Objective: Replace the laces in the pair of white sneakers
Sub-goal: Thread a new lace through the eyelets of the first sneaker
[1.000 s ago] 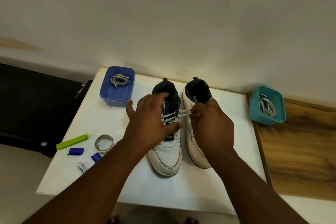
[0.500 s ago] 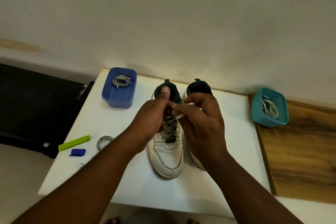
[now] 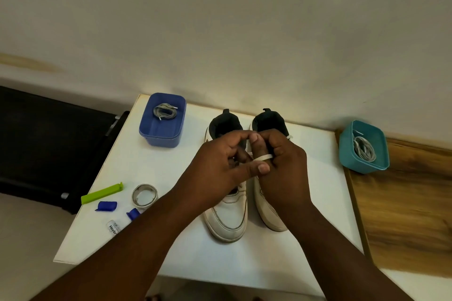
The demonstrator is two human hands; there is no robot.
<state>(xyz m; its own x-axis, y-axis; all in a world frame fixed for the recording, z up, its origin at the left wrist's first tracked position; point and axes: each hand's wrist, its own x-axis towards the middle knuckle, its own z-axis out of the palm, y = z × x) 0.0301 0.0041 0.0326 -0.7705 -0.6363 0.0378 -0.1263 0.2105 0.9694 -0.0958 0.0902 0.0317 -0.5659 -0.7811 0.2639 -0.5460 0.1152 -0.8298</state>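
Two white sneakers with dark collars stand side by side on the white table (image 3: 315,205), toes toward me: the left sneaker (image 3: 230,217) and the right sneaker (image 3: 266,210). Both my hands meet above their lacing. My left hand (image 3: 220,168) and my right hand (image 3: 281,166) each pinch the white lace (image 3: 263,158), which stretches between the fingers. The eyelets are hidden under the hands.
A blue tub (image 3: 162,121) with a coiled grey lace stands at the back left. A teal tub (image 3: 363,148) holding pale laces sits at the right on the wooden surface. A green clip (image 3: 101,193), tape roll (image 3: 144,195) and blue caps lie front left.
Both hands have dropped slightly and drawn together over the sneakers. The lace now runs across my right fingers, with my left thumb under it.
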